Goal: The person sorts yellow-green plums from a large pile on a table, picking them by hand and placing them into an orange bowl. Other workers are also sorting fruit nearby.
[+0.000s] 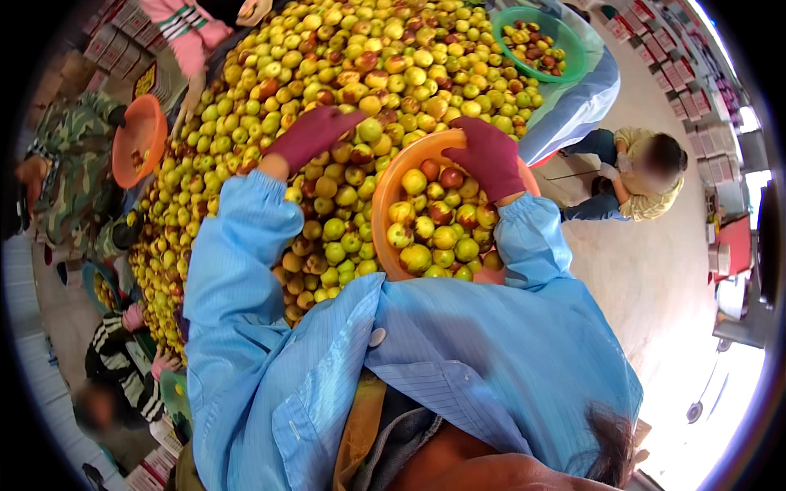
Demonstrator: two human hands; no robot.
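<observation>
A large heap of yellow-green and reddish-brown jujubes (pixel 288 80) spreads before me. My left hand (pixel 313 138), in a maroon glove, is over the heap with its fingers pointing right, close to a green jujube (pixel 369 129). Its palm side is hidden. In front of my chest an orange plastic basin (pixel 382 212) holds many jujubes (pixel 443 238). My right hand (pixel 489 158), gloved alike, reaches over the basin's far right rim, its fingertips near a red jujube (pixel 452 178). Whether it grips the rim or a fruit cannot be made out.
A green basin (pixel 577 58) with jujubes stands at the heap's far right. Left, a person in camouflage (pixel 77 172) is beside another orange basin (pixel 126 169); other people's hands (pixel 164 362) reach the heap's left edge. A person (pixel 651 172) sits at right. Cartons (pixel 678 80) are stacked behind.
</observation>
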